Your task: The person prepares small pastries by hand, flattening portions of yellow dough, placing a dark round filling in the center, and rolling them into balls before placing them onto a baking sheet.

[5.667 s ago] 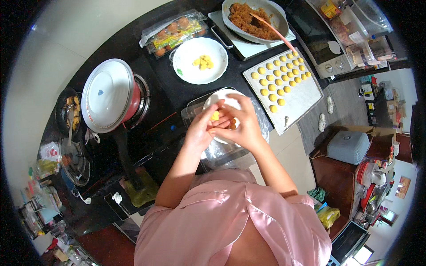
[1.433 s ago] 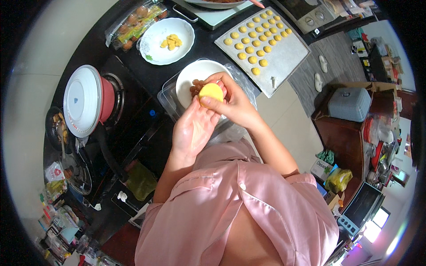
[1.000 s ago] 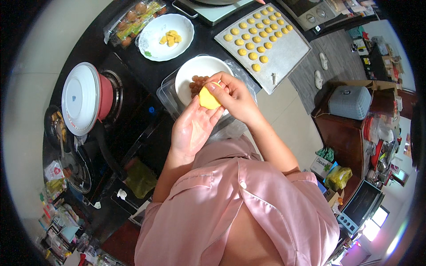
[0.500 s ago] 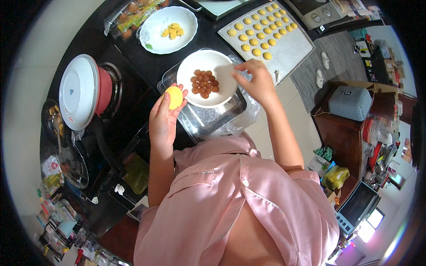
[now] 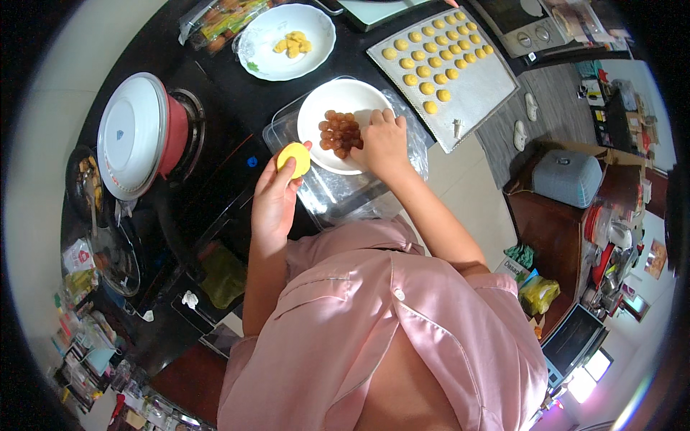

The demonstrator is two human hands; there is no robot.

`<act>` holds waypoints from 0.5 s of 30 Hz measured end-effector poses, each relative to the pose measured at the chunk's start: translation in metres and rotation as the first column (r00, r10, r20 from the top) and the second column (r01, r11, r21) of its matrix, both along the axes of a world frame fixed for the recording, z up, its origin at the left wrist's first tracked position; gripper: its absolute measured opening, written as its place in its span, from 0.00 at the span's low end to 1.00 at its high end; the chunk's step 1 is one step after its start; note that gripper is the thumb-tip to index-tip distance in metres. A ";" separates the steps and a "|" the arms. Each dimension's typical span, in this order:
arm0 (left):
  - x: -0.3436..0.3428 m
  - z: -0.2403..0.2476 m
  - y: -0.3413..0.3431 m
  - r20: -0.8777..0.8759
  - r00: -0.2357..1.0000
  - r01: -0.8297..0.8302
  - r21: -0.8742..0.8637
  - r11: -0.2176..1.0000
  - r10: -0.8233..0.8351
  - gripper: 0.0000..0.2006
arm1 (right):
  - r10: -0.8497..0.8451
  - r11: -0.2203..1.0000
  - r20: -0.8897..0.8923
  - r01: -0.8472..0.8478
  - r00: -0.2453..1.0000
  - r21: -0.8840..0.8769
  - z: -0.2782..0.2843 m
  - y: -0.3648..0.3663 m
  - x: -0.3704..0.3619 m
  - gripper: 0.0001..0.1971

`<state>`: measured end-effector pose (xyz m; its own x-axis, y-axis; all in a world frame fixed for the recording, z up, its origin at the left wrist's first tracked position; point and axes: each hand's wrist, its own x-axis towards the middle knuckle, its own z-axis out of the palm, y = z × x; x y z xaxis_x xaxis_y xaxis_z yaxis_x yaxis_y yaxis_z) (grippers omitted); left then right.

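My left hand [image 5: 277, 179] holds a flattened round of yellow dough [image 5: 293, 161] between thumb and fingers, just left of a white bowl [image 5: 310, 108]. Inside the bowl lies a cluster of brown filling balls [image 5: 339, 133]. My right hand [image 5: 383, 144] reaches over the bowl's right side, its fingers curled down against the balls. The fingertips are partly hidden, so whether a ball is between them does not show. Beneath the bowl is a clear plastic container [image 5: 327, 197].
A white plate [image 5: 320, 61] with yellow dough pieces stands beyond the bowl. To its right, a perforated tray [image 5: 478, 93] carries rows of small yellow rounds and a metal piping tip [image 5: 457, 129]. At left, a red pot [image 5: 175, 136] with a white lid sits on a burner.
My right hand has moved left and down from the bowl's right rim to the brown balls. My left hand keeps the dough round, now slightly lower and more tilted. The whole view has shifted a little.
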<state>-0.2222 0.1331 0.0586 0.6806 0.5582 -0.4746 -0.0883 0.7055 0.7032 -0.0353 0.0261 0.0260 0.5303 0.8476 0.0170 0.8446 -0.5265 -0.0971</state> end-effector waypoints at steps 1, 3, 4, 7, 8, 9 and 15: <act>0.000 -0.002 0.000 0.011 1.000 0.006 -0.014 1.000 -0.006 0.15 | -0.005 1.000 -0.005 0.005 1.000 0.021 0.000 0.000 -0.001 0.15; 0.002 0.002 0.000 0.003 1.000 -0.003 -0.027 1.000 0.003 0.15 | -0.012 0.998 -0.014 0.013 1.000 0.058 -0.004 0.001 -0.003 0.15; 0.003 0.003 0.000 -0.004 1.000 -0.009 -0.039 0.999 0.009 0.15 | -0.022 0.995 -0.023 0.024 0.999 0.096 -0.005 0.000 -0.003 0.14; 0.003 -0.002 0.005 0.039 0.999 -0.017 -0.055 0.998 0.020 0.17 | 0.013 0.990 -0.077 -0.002 0.997 0.140 0.001 -0.001 -0.002 0.15; 0.004 -0.001 0.005 0.038 0.999 -0.019 -0.055 0.998 0.021 0.17 | 0.014 0.990 -0.078 -0.003 0.997 0.140 0.007 -0.003 -0.001 0.15; 0.006 0.000 0.006 0.018 1.000 -0.024 -0.036 0.999 0.025 0.18 | 0.031 0.990 -0.128 -0.013 0.991 0.139 0.015 -0.004 -0.001 0.14; 0.011 -0.004 0.010 0.003 0.999 0.033 -0.074 0.997 -0.033 0.21 | 0.100 0.979 -0.258 -0.050 0.961 0.197 0.030 -0.013 0.011 0.11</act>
<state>-0.2115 0.1435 0.0550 0.6991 0.4987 -0.5124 -0.0651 0.7580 0.6490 -0.0240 0.0133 0.0560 0.4722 0.8803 0.0463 0.8114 -0.4135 -0.4130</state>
